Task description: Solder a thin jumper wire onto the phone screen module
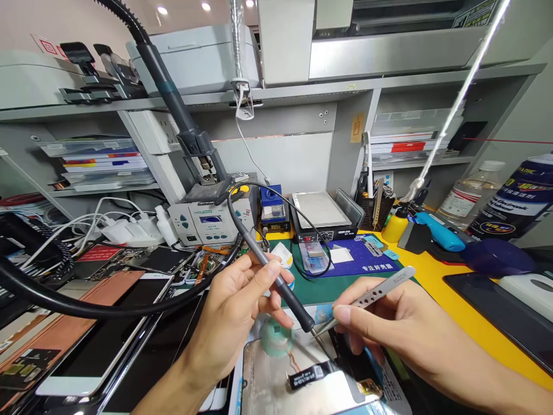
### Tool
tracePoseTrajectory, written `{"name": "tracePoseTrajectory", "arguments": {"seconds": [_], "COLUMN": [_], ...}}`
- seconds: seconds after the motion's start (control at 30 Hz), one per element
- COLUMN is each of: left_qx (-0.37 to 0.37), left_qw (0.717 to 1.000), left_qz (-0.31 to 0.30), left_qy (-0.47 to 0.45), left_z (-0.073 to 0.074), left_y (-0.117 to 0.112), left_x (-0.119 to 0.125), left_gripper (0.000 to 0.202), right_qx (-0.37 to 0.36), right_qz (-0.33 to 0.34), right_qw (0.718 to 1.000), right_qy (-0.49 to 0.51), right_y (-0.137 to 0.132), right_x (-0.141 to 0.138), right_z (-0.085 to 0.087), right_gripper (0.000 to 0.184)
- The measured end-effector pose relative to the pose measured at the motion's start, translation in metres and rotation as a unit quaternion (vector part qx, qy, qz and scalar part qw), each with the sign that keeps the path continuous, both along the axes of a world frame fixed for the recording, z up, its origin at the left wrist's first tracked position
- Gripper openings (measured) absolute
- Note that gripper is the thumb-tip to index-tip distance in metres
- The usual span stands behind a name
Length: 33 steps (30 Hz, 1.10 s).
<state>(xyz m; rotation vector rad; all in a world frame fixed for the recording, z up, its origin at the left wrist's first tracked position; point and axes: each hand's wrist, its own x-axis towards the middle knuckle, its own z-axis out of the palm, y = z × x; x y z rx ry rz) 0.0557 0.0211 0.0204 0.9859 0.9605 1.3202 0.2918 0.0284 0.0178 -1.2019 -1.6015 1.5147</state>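
My left hand (235, 314) is closed around the handle of a soldering iron (295, 300), whose tip points down and to the right. My right hand (384, 325) pinches a pair of silver tweezers (375, 291) with holes along the side. The iron's tip and the tweezer points come close together; whether they touch, I cannot tell. Under them lies a silver-backed display panel (268, 397) with a black flex cable (311, 374) carrying a printed label. A translucent green round piece (277, 337) sits at the panel's upper left, partly behind my left fingers.
Several phones, among them a white-framed one (114, 334), crowd the left side. A thick black hose (129, 311) crosses there. Behind stand a soldering station (211, 222) and a flat heating plate (322, 208). Bottles and a spray can (514, 199) stand at right.
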Motion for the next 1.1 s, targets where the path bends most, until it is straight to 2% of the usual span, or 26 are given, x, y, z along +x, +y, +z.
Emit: {"name": "tracePoseTrajectory", "arguments": {"seconds": [0.13,0.17,0.27,0.37,0.4,0.5,0.57,0.7,0.77,0.83,0.9,1.0,1.1], "left_qx": [-0.003,-0.004,-0.007,-0.015,-0.018,-0.024,-0.026,-0.034,-0.043,-0.051,-0.055,-0.051,-0.036], "left_qw": [1.000,1.000,1.000,0.999,0.999,0.999,0.998,0.997,0.997,0.996,0.995,0.997,0.998], "left_qz": [0.016,0.020,0.026,0.028,0.030,0.044,0.056,0.063,0.069,0.079,0.082,0.065,0.045], "left_qy": [0.002,0.003,0.003,-0.002,-0.002,0.004,0.008,0.008,0.011,0.012,0.011,0.009,0.018], "left_z": [0.000,0.001,0.003,0.003,0.002,-0.003,-0.005,-0.003,0.001,0.004,0.006,0.003,-0.002], "left_y": [0.003,0.004,0.004,0.004,0.004,0.005,0.007,0.009,0.008,0.007,0.006,0.006,0.004], "left_x": [0.000,0.000,-0.001,-0.003,-0.004,-0.008,-0.010,-0.013,-0.012,-0.012,-0.012,-0.013,-0.015], "left_gripper": [0.023,0.023,0.025,0.029,0.030,0.038,0.047,0.058,0.061,0.065,0.068,0.064,0.055], "right_qx": [-0.014,-0.037,-0.023,0.050,0.104,0.199,0.232,0.237,0.246,0.258,0.259,0.259,0.267], "right_qz": [0.041,0.066,0.067,0.031,-0.005,-0.103,-0.149,-0.190,-0.229,-0.275,-0.290,-0.270,-0.256], "right_qw": [0.998,0.996,0.994,0.995,0.991,0.968,0.950,0.929,0.909,0.883,0.867,0.859,0.847], "right_qy": [-0.039,-0.054,-0.079,-0.076,-0.083,-0.116,-0.145,-0.211,-0.246,-0.280,-0.312,-0.350,-0.382], "right_y": [-0.001,0.000,0.004,0.017,0.022,0.040,0.051,0.072,0.082,0.094,0.105,0.122,0.137], "right_x": [0.004,0.006,0.015,0.028,0.034,0.052,0.064,0.081,0.088,0.093,0.095,0.092,0.084], "right_z": [0.004,0.005,0.012,0.024,0.029,0.041,0.044,0.045,0.051,0.062,0.076,0.089,0.092], "right_gripper": [0.029,0.030,0.032,0.038,0.043,0.058,0.056,0.029,0.024,0.022,0.024,0.027,0.029]}}
